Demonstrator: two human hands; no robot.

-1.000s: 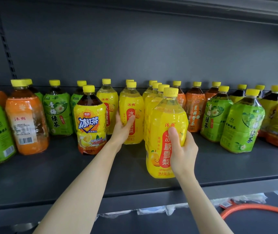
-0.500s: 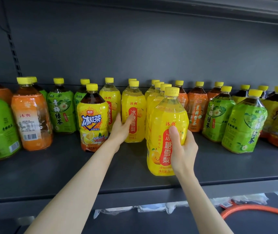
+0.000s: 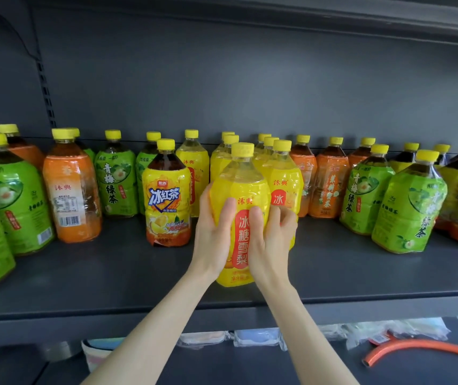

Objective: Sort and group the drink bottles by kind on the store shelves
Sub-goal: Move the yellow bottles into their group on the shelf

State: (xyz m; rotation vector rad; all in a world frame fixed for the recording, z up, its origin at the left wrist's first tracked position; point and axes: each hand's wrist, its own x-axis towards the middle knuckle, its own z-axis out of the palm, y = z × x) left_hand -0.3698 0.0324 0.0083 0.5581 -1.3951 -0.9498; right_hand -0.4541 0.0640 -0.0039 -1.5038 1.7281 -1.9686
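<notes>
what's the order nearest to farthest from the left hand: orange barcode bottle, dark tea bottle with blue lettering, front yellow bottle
1. Front yellow plastic bottle with red label: held in the left hand.
2. Dark tea bottle with blue lettering: just to its left.
3. Orange-labelled barcode bottle: farther left.

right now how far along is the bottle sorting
Partly done. Done: several yellow pear bottles stand clustered mid-shelf. In hand: the left hand and right hand grip another yellow bottle in front of them. Left: green tea bottles and orange bottles sit on both sides of that cluster, and an iced tea bottle stands between groups.
</notes>
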